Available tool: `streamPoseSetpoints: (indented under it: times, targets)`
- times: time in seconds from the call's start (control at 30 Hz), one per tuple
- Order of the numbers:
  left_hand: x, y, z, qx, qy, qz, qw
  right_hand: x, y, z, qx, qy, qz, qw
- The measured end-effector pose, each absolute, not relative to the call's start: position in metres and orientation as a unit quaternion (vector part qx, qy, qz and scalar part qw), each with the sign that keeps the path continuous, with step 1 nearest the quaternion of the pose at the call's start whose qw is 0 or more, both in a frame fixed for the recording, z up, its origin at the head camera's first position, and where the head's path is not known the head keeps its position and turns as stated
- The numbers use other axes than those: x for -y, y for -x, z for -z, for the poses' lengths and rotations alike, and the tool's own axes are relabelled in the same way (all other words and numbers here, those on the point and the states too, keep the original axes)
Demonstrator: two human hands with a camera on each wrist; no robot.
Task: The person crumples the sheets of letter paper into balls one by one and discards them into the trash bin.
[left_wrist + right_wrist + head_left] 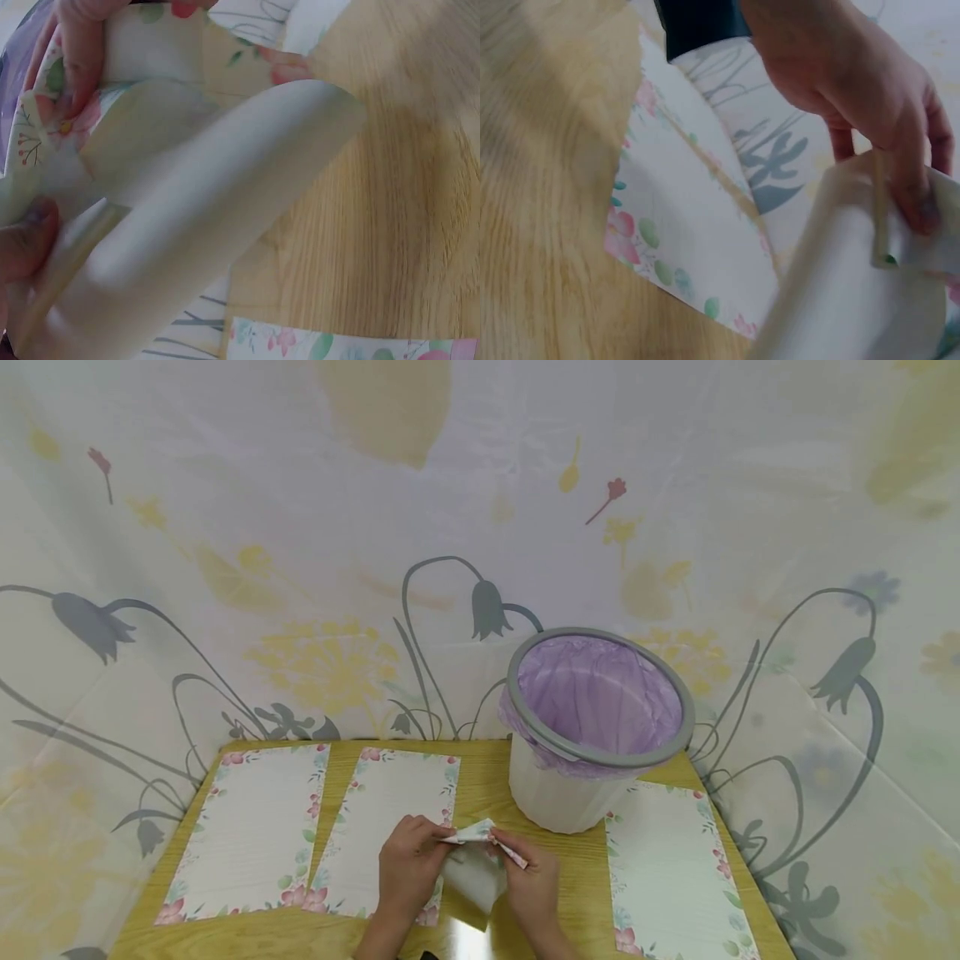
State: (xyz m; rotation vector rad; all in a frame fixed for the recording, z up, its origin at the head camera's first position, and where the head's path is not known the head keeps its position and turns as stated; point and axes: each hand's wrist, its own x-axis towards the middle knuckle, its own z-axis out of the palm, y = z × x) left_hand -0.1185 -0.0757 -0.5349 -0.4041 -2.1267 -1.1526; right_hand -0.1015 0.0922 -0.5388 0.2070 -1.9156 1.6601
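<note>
Both hands hold a sheet of floral-bordered paper (pixel 472 878) over the table's front middle. My left hand (pixel 408 870) pinches its upper left part; in the right wrist view the left hand (pixel 862 97) comes in from the top, thumb and fingers on the paper. My right hand (pixel 531 881) pinches the sheet's upper right part, and its fingers (pixel 81 52) press the flowered border in the left wrist view. The sheet's upper edge is folded over. Its lower part (pixel 225 187) curls loosely, pale side outward.
Two flower-bordered sheets (pixel 251 831) (pixel 390 818) lie on the wooden table (pixel 570 893) at left, another sheet (pixel 671 860) at right. Behind the right hand stands a white bin (pixel 562 797) with a grey rim and purple liner (pixel 600 693). A flower-printed curtain (pixel 480 485) hangs around the table.
</note>
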Motion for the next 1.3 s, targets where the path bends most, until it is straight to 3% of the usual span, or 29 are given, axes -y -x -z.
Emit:
streamPoseSetpoints:
  times: [0.17,0.33,0.43,0.73,0.83,0.97,1.1,1.3]
  targets:
    - [0.070,0.117,0.534,0.811,0.125,0.440,0.363,-0.085,0.099,0.531,0.695,-0.141,-0.605,0.363]
    - [0.070,0.118,0.532,0.804,0.092,0.445,0.383,-0.086,0.097,0.536,0.690,-0.200,-0.615,0.326]
    - [0.074,0.118,0.531,0.799,0.081,0.447,0.394,-0.092,0.095,0.541,0.716,-0.228,-0.600,0.275]
    - [0.087,0.122,0.530,0.791,0.118,0.459,0.386,-0.118,0.106,0.519,0.684,-0.308,-0.660,0.052]
    - [0.090,0.123,0.530,0.791,0.138,0.464,0.374,-0.128,0.108,0.511,0.682,-0.309,-0.662,-0.028]
    - [0.091,0.123,0.531,0.790,0.158,0.463,0.370,-0.137,0.110,0.502,0.686,-0.290,-0.661,-0.091]
    - [0.090,0.125,0.532,0.783,0.183,0.468,0.366,-0.140,0.112,0.501,0.698,-0.250,-0.663,-0.103]
    - [0.089,0.124,0.530,0.767,0.235,0.497,0.332,-0.139,0.114,0.506,0.737,-0.265,-0.621,-0.039]
